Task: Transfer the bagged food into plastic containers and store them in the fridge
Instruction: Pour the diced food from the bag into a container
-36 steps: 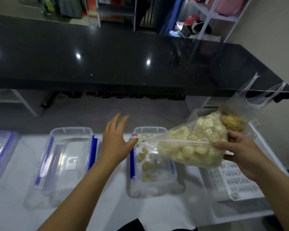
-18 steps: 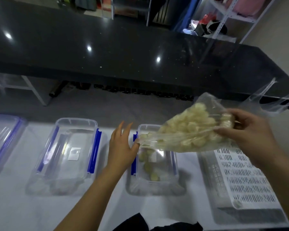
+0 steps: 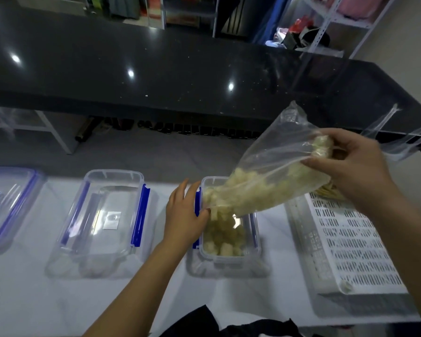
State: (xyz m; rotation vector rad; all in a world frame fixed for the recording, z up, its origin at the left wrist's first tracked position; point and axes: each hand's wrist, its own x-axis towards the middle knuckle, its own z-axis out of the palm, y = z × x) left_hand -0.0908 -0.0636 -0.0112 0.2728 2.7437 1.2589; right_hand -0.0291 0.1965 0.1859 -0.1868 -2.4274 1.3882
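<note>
Bare forearms reaching in from the near edge. Left hand (image 3: 183, 216) pinching the mouth of the clear bag (image 3: 275, 181) at the container (image 3: 229, 229) rim, fingers straight. Right hand (image 3: 350, 166) gripping the raised far end, tilting pale food chunks (image 3: 225, 235) down inside. Further left: empty container (image 3: 107, 222) with blue clips. White slotted basket (image 3: 350, 244) on the right.

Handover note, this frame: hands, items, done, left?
Right hand grips the raised closed end of the bag, tilting it.
Left hand pinches the bag mouth over the open container.
Done: pale food pieces partly in that container; many remain bagged.
Left: finish emptying; a second container sits to the left. Nothing in the fridge yet.
</note>
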